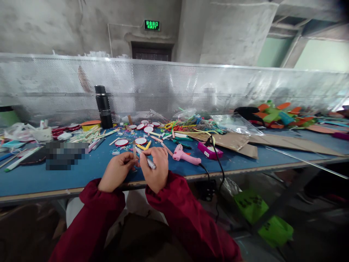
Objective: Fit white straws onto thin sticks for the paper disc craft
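Bare concrete walls and a green exit sign [152, 25] rise behind a perforated metal screen [174, 87] that backs a long blue desk [81, 171] — its top crowded with craft scraps. At the near edge, two hands in dark red sleeves [180, 214] meet just above the desk. The left hand [116, 171] is curled, its fingers pinched on a thin wooden stick [134, 151] that stands nearly upright between the two hands. The right hand [154, 166] is closed around a white marker pen [147, 160], which lies slanted across its fingers with the tip toward the stick; whether the tip touches the wood is too small to tell. Just right of the hands lies a pink glue gun [183, 154] with a black cable trailing over the desk edge, and beyond it a magenta box [209, 151]. Small round red-and-white discs [140, 141] sit behind the hands — near loose coloured sticks. A black flask [103, 106] stands upright against the screen, and flat cardboard sheets [245, 143] lie to the right.
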{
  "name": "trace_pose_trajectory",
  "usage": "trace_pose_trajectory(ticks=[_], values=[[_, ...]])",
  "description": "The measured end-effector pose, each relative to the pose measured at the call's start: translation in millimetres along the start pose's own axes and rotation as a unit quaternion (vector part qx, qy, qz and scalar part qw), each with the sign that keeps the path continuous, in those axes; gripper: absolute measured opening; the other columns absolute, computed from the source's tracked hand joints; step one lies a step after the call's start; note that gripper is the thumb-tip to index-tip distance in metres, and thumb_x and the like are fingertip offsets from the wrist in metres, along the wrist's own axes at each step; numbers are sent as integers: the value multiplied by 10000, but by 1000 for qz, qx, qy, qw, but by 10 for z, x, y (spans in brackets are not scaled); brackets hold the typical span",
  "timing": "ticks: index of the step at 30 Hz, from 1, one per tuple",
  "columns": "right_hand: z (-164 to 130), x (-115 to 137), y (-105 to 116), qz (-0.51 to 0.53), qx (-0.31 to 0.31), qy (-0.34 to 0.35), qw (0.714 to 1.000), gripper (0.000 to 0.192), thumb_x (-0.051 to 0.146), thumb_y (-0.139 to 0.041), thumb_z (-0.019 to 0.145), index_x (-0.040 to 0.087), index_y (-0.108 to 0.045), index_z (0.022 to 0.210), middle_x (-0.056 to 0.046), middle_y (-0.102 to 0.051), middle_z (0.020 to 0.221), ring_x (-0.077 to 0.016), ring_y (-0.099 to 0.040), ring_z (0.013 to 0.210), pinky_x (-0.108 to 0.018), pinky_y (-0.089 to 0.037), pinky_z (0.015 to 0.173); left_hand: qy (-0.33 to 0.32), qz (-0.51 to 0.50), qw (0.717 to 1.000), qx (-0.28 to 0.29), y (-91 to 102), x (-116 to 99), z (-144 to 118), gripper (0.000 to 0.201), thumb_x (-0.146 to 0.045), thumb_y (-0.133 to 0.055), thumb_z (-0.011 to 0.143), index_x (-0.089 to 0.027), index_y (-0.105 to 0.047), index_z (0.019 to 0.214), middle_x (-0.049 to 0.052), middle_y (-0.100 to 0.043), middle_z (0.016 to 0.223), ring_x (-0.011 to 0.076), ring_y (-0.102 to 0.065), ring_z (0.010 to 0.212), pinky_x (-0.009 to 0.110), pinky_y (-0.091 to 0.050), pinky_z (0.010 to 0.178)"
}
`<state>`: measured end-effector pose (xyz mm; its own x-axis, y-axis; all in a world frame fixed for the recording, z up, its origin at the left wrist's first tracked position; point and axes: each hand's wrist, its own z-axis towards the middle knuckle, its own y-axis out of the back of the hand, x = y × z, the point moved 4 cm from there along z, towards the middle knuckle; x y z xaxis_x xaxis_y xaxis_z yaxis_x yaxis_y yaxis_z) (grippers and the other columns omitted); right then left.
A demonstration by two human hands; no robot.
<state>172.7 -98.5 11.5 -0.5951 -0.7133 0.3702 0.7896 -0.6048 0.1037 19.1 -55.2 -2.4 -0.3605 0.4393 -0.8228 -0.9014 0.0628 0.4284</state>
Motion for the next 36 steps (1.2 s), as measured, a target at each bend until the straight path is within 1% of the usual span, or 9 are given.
trace_pose_trajectory(ticks=[6, 11, 15, 20, 25, 32, 36], values=[[1, -4, 8, -11, -8, -5, 1000, 125, 239, -604, 952, 242, -594, 828, -1, -716, 807, -198, -641, 836, -394, -409, 915, 4, -9, 1000, 1, -1, 13, -4, 224, -408, -656, 851, -191, -675, 801, -2, -701, 737, 179, -628, 681, 271, -467, 679], [3, 9, 10, -6, 4, -7, 1000, 113, 243, -611, 954, 246, -608, 841, -3, -726, 826, -199, -649, 858, -398, -415, 939, -10, -3, 1000, -2, 3, -3, -11, 234, -409, -643, 865, -191, -680, 789, 5, -715, 738, 179, -627, 677, 269, -459, 666], [5, 9, 9, 1, 7, -2, 1000, 99, 246, -620, 955, 248, -620, 856, -2, -731, 836, -198, -653, 869, -392, -420, 931, -14, 7, 1000, -3, 3, -10, -12, 219, -380, -638, 859, -187, -670, 763, -1, -694, 715, 171, -606, 680, 261, -439, 656], [4, 4, 1, 14, 9, 12, 1000, 72, 243, -640, 952, 247, -626, 882, 1, -741, 864, -195, -657, 884, -383, -426, 923, -10, -7, 1000, 2, -1, -2, -9, 212, -371, -644, 845, -184, -643, 746, -10, -665, 707, 164, -599, 669, 263, -438, 658], [4, 9, 0, 9, 15, 2, 1000, 75, 261, -631, 963, 251, -636, 888, -7, -749, 879, -202, -662, 898, -389, -430, 930, -1, -9, 1000, 7, -6, 30, -5, 223, -378, -647, 848, -190, -610, 735, -8, -670, 733, 166, -602, 677, 271, -448, 677], [6, 13, 0, 11, 16, 1, 1000, 68, 263, -632, 965, 253, -643, 899, -3, -750, 886, -200, -662, 901, -390, -432, 932, 0, -18, 1000, 12, -12, 46, -1, 226, -386, -655, 836, -196, -611, 722, -6, -661, 711, 180, -612, 699, 274, -456, 690], [3, 3, -8, 7, 18, -1, 1000, 72, 263, -629, 965, 255, -645, 895, -5, -750, 886, -201, -664, 908, -393, -431, 937, -2, -14, 1000, 8, -9, 39, 0, 215, -382, -655, 827, -195, -627, 724, 2, -680, 719, 184, -617, 697, 271, -455, 675]])
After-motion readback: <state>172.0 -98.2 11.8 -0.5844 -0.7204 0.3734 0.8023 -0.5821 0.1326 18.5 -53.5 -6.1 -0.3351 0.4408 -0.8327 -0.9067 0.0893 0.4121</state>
